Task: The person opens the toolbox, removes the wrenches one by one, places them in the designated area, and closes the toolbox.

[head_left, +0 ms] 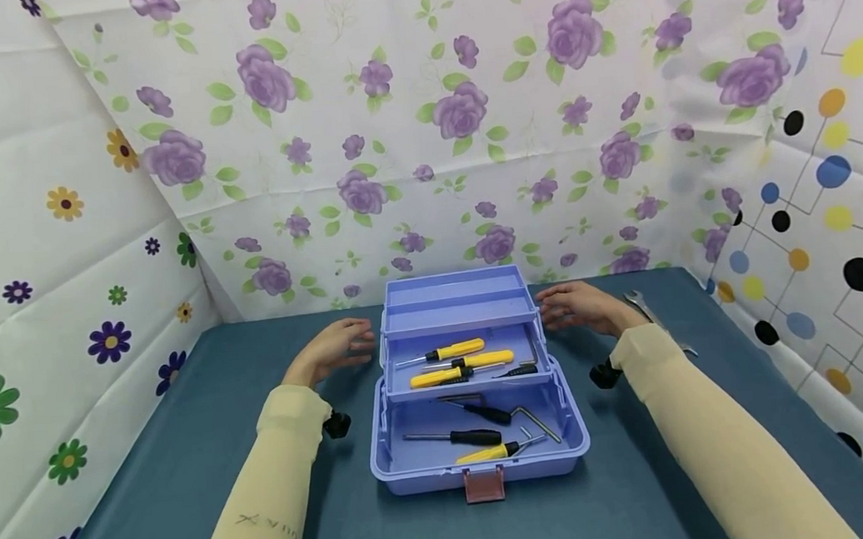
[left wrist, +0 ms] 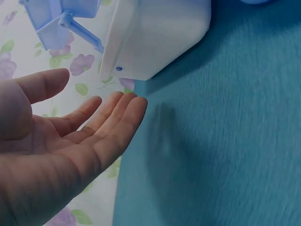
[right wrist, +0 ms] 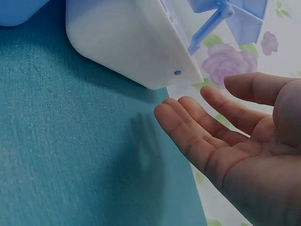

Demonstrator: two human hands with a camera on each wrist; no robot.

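A blue-violet toolbox [head_left: 385, 461] stands open on the table, its tiered trays raised toward the back. Yellow-handled screwdrivers [head_left: 461, 348] lie in the middle tray. Below, the bottom compartment holds a black-handled screwdriver [head_left: 476, 437], a hex key [head_left: 538, 426] and a yellow-handled tool [head_left: 489, 453]. My left hand [head_left: 337, 349] hovers beside the box's left side, fingers relaxed and holding nothing. On the other side, my right hand [head_left: 583, 306] is held likewise, close to the raised trays. In both wrist views, a gap shows between the fingertips and the box's pale outer wall [left wrist: 160, 37].
A metal wrench [head_left: 648, 309] lies on the dark teal table [head_left: 210, 435], behind my right wrist. A brown latch [head_left: 484, 485] hangs at the box's front. Flower-patterned cloth [head_left: 392, 139] rises behind the table, with patterned sheets on both sides.
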